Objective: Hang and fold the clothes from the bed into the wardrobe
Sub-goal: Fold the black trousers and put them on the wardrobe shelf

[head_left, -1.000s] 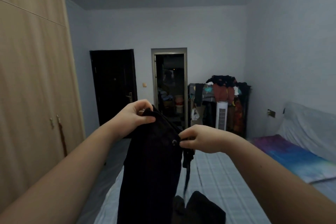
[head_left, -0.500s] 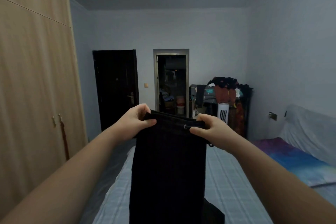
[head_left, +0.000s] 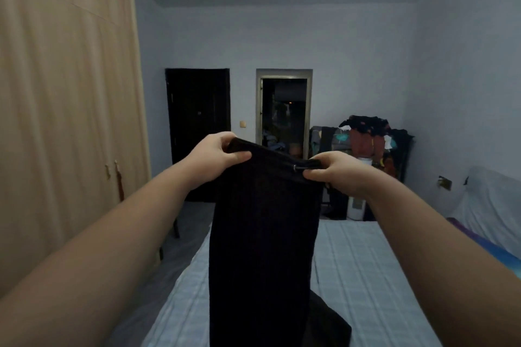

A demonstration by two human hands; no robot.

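Note:
A pair of black trousers [head_left: 262, 234] hangs straight down in front of me, held up by the waistband above the bed [head_left: 349, 262]. My left hand [head_left: 217, 155] grips the left end of the waistband. My right hand [head_left: 335, 170] pinches the right end beside a small metal button. The legs drop out of view at the bottom edge. A further dark garment [head_left: 327, 324] lies on the bed behind them. The closed wooden wardrobe [head_left: 64, 110] fills the left side.
A narrow floor strip runs between wardrobe and bed. A dark door [head_left: 198, 127] and an open doorway [head_left: 283, 115] are in the far wall. A clothes rack piled with garments [head_left: 372, 144] and a white appliance [head_left: 358, 200] stand beyond the bed. A covered sofa [head_left: 490, 205] is at right.
My hands have drawn apart and stretched the waistband flat, so the bunched trousers now hang straight. The view has tilted slightly upward.

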